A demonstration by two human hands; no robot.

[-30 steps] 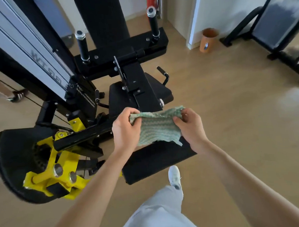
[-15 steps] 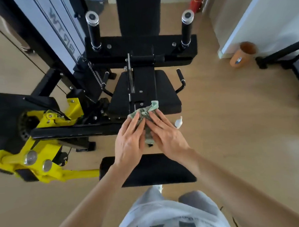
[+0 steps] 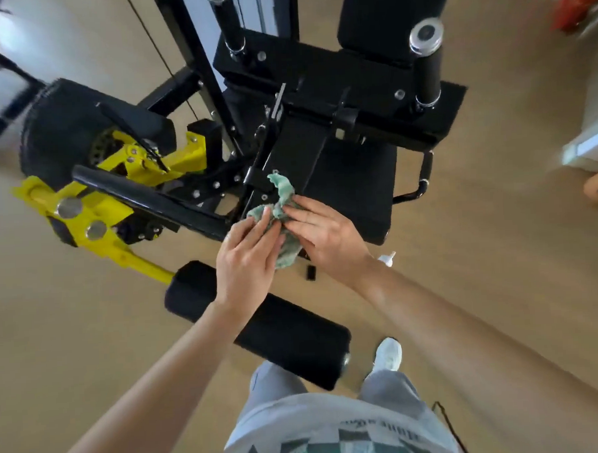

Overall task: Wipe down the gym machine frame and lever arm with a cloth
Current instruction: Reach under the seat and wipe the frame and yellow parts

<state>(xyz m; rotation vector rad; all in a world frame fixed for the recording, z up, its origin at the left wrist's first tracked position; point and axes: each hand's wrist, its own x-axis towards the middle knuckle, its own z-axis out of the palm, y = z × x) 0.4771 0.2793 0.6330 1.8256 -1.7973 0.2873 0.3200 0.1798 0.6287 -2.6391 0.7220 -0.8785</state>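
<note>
While our left hand (image 3: 247,259) and right hand (image 3: 327,237) lie flat with straight fingers, we press the crumpled green-and-white cloth (image 3: 284,192) under their tips against the black metal machine frame (image 3: 297,147).

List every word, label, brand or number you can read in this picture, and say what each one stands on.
Nothing here can be read for certain.
shirt: a line of small print above a chequered pattern, too blurred to read.
gym machine frame: no label or number shows on the parts in view.
cloth: green pattern only, no writing.
</note>
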